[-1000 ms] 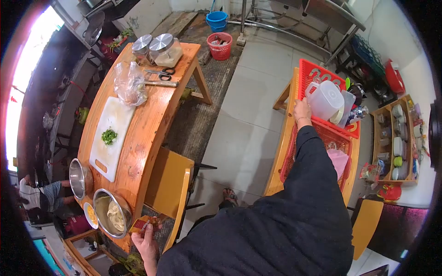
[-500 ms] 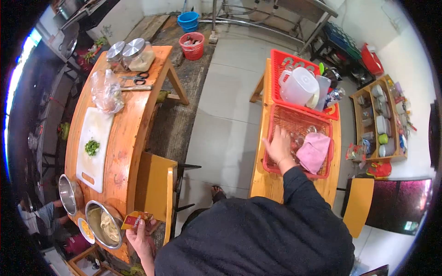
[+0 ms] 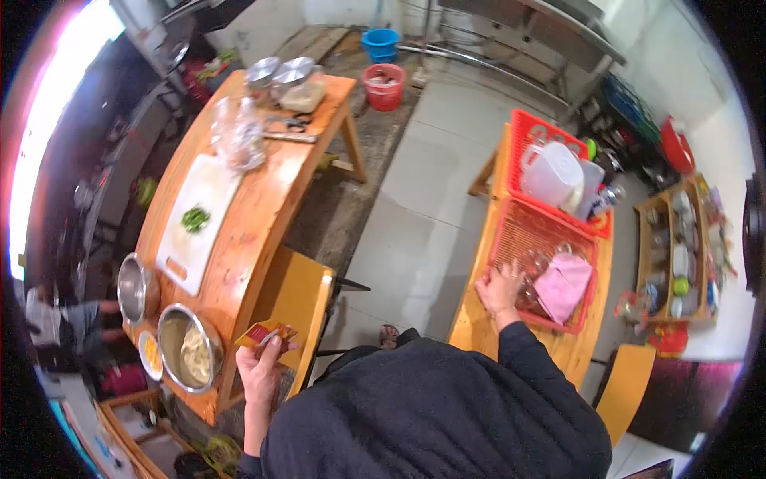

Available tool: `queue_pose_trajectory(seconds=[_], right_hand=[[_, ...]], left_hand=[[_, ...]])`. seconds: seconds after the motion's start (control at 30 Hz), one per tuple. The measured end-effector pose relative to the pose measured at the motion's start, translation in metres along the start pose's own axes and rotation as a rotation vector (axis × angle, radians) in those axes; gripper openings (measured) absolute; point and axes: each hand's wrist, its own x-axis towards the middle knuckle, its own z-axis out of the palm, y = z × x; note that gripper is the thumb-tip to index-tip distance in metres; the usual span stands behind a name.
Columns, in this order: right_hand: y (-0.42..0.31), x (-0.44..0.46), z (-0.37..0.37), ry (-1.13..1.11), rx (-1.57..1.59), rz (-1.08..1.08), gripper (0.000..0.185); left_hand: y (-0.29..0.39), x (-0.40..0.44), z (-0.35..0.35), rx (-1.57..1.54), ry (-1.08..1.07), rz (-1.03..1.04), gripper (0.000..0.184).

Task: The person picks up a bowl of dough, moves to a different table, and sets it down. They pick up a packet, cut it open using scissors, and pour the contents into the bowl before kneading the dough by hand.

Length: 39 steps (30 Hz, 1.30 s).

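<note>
My left hand (image 3: 259, 371) is closed on a small red and yellow packet (image 3: 263, 334), pinched between thumb and fingers. It is just right of a steel bowl (image 3: 190, 306) with pale dough-like food inside. My right hand (image 3: 500, 289) reaches over the near left side of a red basket (image 3: 519, 227), fingers apart and pointing into it. Nothing shows in that hand, though the fingertips are partly hard to make out. Clear glass items (image 3: 536, 262) and a pink cloth (image 3: 563, 283) lie in the basket beside it.
The left table carries a white cutting board (image 3: 209, 180) with chopped greens (image 3: 195, 219), a second steel bowl (image 3: 137, 289), a small plate (image 3: 150, 355), scissors (image 3: 297, 121) and jars (image 3: 299, 88). A yellow chair (image 3: 307, 299) stands between the tables. Another red basket (image 3: 523, 132) holds a plastic container (image 3: 552, 176).
The view has swung, so both tables sit further right. My right hand has drawn back toward the basket's left rim. The packet in my left hand is now tilted differently.
</note>
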Motion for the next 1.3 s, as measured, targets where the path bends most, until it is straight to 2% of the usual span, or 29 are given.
queue_pose_trajectory(seconds=[0.1, 0.13, 0.23, 0.3, 0.33, 0.37, 0.43, 0.53, 0.67, 0.7, 0.77, 0.8, 0.83, 0.9, 1.0, 1.1, 1.23, 1.27, 1.3], right_hand=[[0.001, 0.004, -0.004, -0.050, -0.017, 0.013, 0.032], [0.001, 0.006, -0.004, -0.062, -0.027, 0.017, 0.033], [-0.008, 0.014, -0.014, -0.218, -0.143, 0.057, 0.044], [-0.017, 0.020, -0.013, -0.184, -0.245, 0.131, 0.057], [-0.019, 0.019, -0.009, -0.060, -0.233, 0.136, 0.070], [-0.020, 0.020, 0.000, 0.055, -0.219, 0.133, 0.073], [-0.044, 0.026, -0.009, 0.227, -0.047, -0.010, 0.063], [-0.099, 0.039, -0.024, 0.297, 0.369, -0.306, 0.045], [-0.246, -0.011, -0.086, -0.018, 0.950, -0.406, 0.029], [-0.279, -0.029, -0.094, -0.114, 1.039, -0.447, 0.026], [-0.334, -0.062, -0.095, -0.223, 0.998, -0.642, 0.028], [-0.362, -0.083, -0.094, -0.407, 1.108, -0.632, 0.031], [-0.386, -0.102, -0.092, -0.593, 1.213, -0.613, 0.034], [-0.425, -0.124, -0.084, -0.858, 1.054, -0.555, 0.048], [-0.483, -0.155, -0.068, -1.127, 0.908, -0.285, 0.065], [-0.522, -0.186, -0.023, -1.337, 0.895, -0.047, 0.074], [-0.554, -0.223, 0.030, -1.398, 1.117, 0.008, 0.058], [-0.560, -0.228, 0.036, -1.388, 1.144, 0.064, 0.043], [-0.564, -0.234, 0.037, -1.355, 1.205, 0.053, 0.043]], left_hand=[[0.000, -0.009, -0.013, -0.053, 0.042, 0.016, 0.022], [0.004, -0.013, -0.019, -0.015, 0.079, -0.041, 0.021], [0.002, -0.026, -0.030, -0.093, 0.159, 0.020, 0.022], [0.006, -0.036, -0.040, -0.084, 0.180, 0.017, 0.023], [0.000, -0.041, -0.048, -0.108, 0.180, 0.043, 0.023], [-0.003, -0.045, -0.054, -0.134, 0.176, 0.068, 0.023], [-0.002, -0.055, -0.060, -0.123, 0.225, 0.040, 0.022], [-0.013, -0.069, -0.081, -0.145, 0.232, 0.086, 0.023], [-0.025, -0.091, -0.108, -0.212, 0.270, 0.131, 0.022], [-0.028, -0.098, -0.117, -0.228, 0.271, 0.143, 0.022], [-0.031, -0.112, -0.136, -0.258, 0.264, 0.165, 0.022], [-0.030, -0.120, -0.145, -0.287, 0.275, 0.176, 0.022], [-0.030, -0.130, -0.158, -0.281, 0.282, 0.181, 0.022], [-0.032, -0.148, -0.186, -0.272, 0.287, 0.185, 0.022], [-0.029, -0.180, -0.227, -0.294, 0.303, 0.215, 0.022], [-0.035, -0.218, -0.269, -0.275, 0.365, 0.191, 0.024], [-0.044, -0.268, -0.321, -0.274, 0.448, 0.160, 0.023], [-0.043, -0.276, -0.330, -0.287, 0.485, 0.130, 0.021], [-0.045, -0.284, -0.342, -0.294, 0.486, 0.119, 0.021]])
